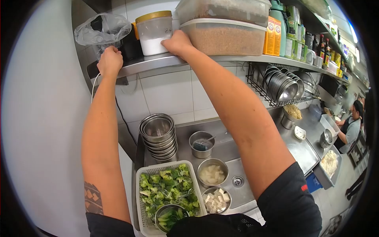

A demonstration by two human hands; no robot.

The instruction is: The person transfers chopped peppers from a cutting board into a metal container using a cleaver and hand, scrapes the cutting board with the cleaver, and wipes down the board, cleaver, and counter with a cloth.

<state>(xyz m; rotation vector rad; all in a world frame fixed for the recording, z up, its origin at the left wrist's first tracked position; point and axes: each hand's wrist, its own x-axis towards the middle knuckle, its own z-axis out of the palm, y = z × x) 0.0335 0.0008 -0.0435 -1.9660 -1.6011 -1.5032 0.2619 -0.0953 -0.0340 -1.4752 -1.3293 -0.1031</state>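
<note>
Both arms reach up to a metal shelf (158, 60). My right hand (177, 42) is closed on the lower right side of a clear container (154, 33) with a yellow lid and white contents, which stands on the shelf. At the shelf's left end my left hand (110, 61) has its fingers curled together just below a crumpled clear plastic bag (103, 29); whether it holds the bag is hidden. A black object (131, 46) stands between that hand and the container.
Large clear bins (225, 37) sit right of the container. Below are stacked steel bowls (158, 128), a basket (191, 170) of broccoli, bowls of white pieces (217, 200), and a sink (241, 189). A dish rack (284, 85) hangs right. Another person (349, 126) stands far right.
</note>
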